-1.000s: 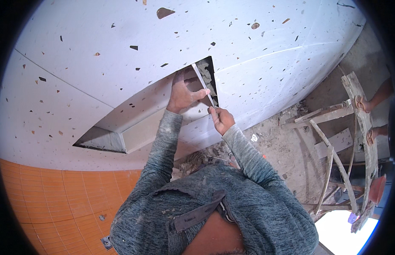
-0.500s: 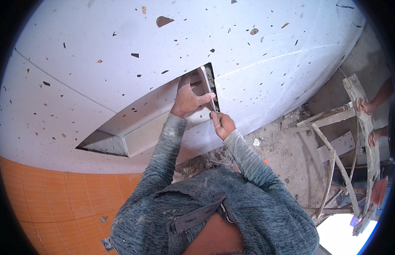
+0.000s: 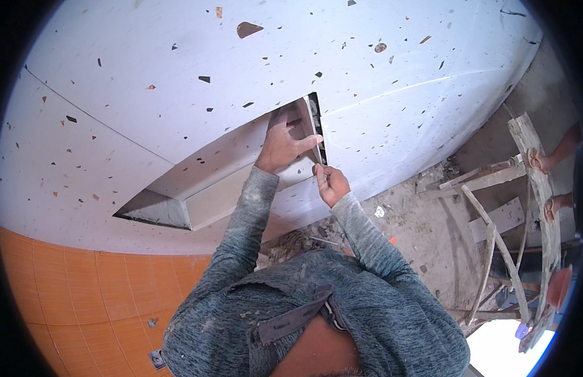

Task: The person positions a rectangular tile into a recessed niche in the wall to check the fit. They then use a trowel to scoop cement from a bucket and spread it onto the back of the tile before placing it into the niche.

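A long niche with a pale lining (image 3: 219,198) is cut into a white speckled wall panel (image 3: 392,119). At its right end stands a narrow white tile piece (image 3: 308,119), with a dark, rough gap (image 3: 316,113) between it and the opening's edge. My left hand (image 3: 284,147) reaches into the niche, its thumb over the tile piece's front edge; its other fingers are partly hidden inside. Just below, my right hand (image 3: 333,186) is closed, thumb and forefinger pinching at the piece's lower front corner.
Orange tiles (image 3: 84,289) cover the surface at lower left. Rubble lies on the rough floor (image 3: 423,220) at right. Beyond it stands a frame of wooden poles (image 3: 505,251), where another person's hands (image 3: 542,160) grip a thick plank (image 3: 535,163).
The tile piece has shifted slightly toward the niche's right edge, and the gap beside it looks narrower. Both my hands keep nearly the same hold. The whole view has shifted a little.
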Tool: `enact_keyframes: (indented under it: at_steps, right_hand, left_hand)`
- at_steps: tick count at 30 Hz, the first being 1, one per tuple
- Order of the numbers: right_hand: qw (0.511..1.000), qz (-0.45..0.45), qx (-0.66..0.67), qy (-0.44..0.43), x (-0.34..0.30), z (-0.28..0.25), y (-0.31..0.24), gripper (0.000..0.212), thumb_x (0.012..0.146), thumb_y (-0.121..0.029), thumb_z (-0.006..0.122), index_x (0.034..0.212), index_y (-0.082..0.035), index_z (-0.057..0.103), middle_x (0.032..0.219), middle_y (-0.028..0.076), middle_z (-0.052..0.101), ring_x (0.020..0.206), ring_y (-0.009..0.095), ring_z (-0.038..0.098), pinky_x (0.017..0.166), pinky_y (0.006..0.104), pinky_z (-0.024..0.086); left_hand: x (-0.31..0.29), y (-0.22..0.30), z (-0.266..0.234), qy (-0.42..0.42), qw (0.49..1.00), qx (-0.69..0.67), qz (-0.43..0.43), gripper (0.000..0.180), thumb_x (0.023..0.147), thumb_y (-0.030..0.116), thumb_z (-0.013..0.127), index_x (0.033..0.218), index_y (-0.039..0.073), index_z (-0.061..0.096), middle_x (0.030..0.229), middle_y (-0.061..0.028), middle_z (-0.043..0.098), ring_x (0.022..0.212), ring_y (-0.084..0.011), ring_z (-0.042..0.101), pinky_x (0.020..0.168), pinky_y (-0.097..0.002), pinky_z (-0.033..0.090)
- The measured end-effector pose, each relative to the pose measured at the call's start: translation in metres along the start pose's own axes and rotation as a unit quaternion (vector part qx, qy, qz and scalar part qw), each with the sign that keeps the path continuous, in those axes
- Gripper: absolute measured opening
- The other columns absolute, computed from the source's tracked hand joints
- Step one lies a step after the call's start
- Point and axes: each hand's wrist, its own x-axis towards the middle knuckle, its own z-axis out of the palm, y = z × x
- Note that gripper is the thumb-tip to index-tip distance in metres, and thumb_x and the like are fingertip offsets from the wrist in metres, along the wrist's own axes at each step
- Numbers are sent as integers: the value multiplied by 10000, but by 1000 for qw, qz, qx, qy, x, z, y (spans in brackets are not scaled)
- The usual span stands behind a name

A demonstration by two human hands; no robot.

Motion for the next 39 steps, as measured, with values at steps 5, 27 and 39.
enact_keyframes:
  at_steps: [5, 27, 39]
  right_hand:
    - [999, -36, -32, 24, -1, 1, 0, 413, 1053, -352, 571, 984, 20, 737, 810, 176, 733, 725, 246, 701, 721, 356, 554]
    - [997, -57, -27, 53, 5, 25, 36, 302, 1038, -222, 618, 956, 58, 694, 825, 133, 733, 749, 166, 676, 711, 300, 539]
    - [885, 193, 424, 17, -6, 6, -6, 310, 990, -248, 668, 1085, 46, 641, 1013, 185, 708, 880, 295, 704, 797, 403, 569]
  left_hand:
    - [1, -1, -1, -16, 1000, 16, 9, 1020, 727, 308, 912, 1466, -126, 359, 1437, -290, 428, 1272, -396, 557, 1081, -455, 496]
    - [-6, -6, 4, 3, 997, 66, 33, 955, 749, 343, 870, 1439, -121, 400, 1359, -285, 534, 1242, -403, 582, 1078, -454, 478]
    - [-10, -13, 7, 29, 997, 77, 16, 953, 719, 365, 890, 1405, -121, 441, 1360, -266, 540, 1231, -371, 584, 1056, -425, 482]
